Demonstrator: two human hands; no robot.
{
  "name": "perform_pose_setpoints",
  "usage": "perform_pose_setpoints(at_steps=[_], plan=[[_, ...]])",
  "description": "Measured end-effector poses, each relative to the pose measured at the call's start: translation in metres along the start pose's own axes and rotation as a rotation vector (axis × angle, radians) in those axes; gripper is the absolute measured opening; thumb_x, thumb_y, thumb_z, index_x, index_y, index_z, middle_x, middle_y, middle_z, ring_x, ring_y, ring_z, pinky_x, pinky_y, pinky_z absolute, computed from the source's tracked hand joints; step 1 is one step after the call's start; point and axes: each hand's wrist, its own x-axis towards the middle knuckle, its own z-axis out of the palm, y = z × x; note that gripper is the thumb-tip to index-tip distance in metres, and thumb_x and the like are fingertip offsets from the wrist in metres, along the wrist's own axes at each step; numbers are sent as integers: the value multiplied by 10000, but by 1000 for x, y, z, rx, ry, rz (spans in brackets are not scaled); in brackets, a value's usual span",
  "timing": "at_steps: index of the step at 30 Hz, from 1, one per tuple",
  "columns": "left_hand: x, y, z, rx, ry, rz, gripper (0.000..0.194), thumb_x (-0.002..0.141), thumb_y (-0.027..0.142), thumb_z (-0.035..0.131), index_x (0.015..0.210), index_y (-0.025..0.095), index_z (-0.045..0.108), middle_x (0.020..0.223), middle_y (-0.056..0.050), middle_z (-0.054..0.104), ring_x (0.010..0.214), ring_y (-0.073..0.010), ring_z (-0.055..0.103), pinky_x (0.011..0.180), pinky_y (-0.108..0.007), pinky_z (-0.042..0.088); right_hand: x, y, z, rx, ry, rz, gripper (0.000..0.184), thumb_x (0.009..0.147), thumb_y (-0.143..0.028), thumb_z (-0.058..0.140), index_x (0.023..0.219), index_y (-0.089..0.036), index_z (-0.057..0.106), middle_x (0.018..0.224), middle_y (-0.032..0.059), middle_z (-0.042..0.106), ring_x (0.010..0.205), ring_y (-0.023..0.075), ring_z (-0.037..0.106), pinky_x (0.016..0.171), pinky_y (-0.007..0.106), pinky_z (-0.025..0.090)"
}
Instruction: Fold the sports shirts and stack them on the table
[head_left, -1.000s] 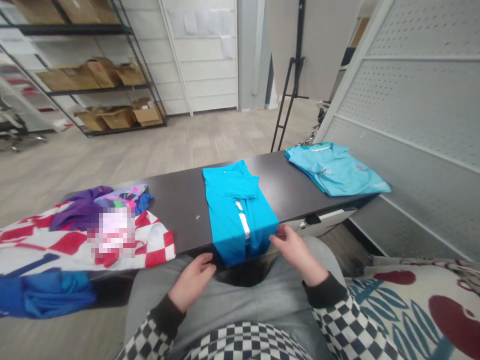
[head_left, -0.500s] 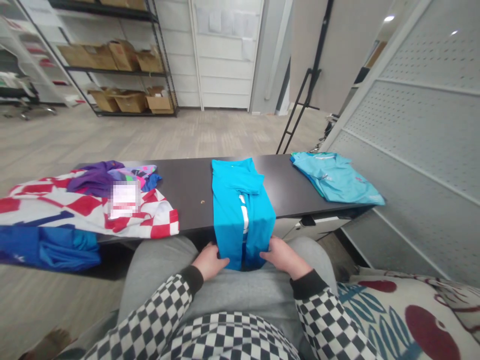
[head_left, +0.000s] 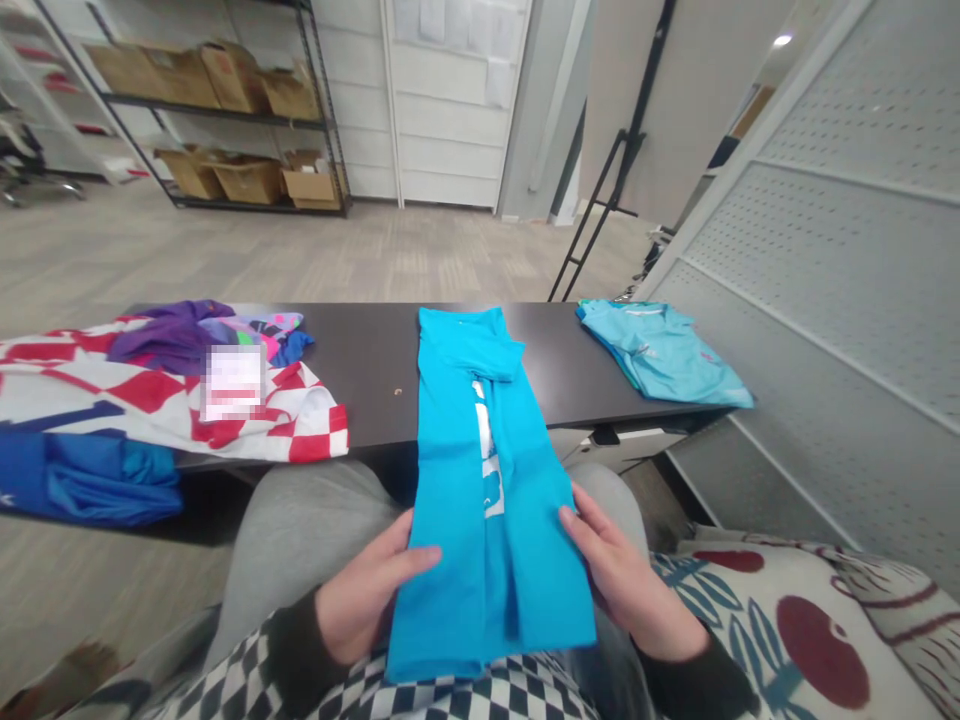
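A bright blue T-shirt [head_left: 450, 480], its sides folded inward and a white print showing in the middle gap, stretches from the dark table toward my body. Its collar end lies flat on the table; the lower end is lifted above my lap. My left hand [head_left: 379, 580] grips the left edge, thumb on top and fingers underneath. On the opposite edge my right hand [head_left: 619, 565] holds it the same way. The fingers beneath the cloth are hidden.
Left on the table [head_left: 360, 400] lie a red-and-white checked garment [head_left: 262, 430], a purple garment [head_left: 161, 335] and a blue one [head_left: 82, 480] hanging over the edge. Folded light-blue shirts [head_left: 660, 350] are stacked at right. A patterned cushion [head_left: 750, 610] sits beside my right leg.
Both hands have raised the shirt's lower end and drawn it closer to my body. More of the white print shows, and the cloth between table and hands is straighter. The view has shifted slightly.
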Motion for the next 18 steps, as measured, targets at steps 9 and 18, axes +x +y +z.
perform_pose_setpoints(at_steps=[9, 18], plan=[[0, -25, -43, 385, 133, -33, 1219, 954, 376, 842, 1824, 376, -12, 1236, -116, 797, 756, -181, 742, 654, -291, 615, -29, 59, -14, -214, -9, 117, 1079, 888, -568, 865, 1736, -345, 237, 851, -39, 697, 609, 174, 659, 456, 240, 478], [-14, -29, -66, 1133, 18, 365, 718, 853, 119, 666, 1477, 461, 752, 1592, -19, 688, 1456, -325, 646, 1294, -539, 493, -45, 46, -29, -809, -259, -107, 579, 969, -273, 696, 1542, -354, 698, 1407, 90, 787, 1244, 304, 753, 1136, 463, 586]])
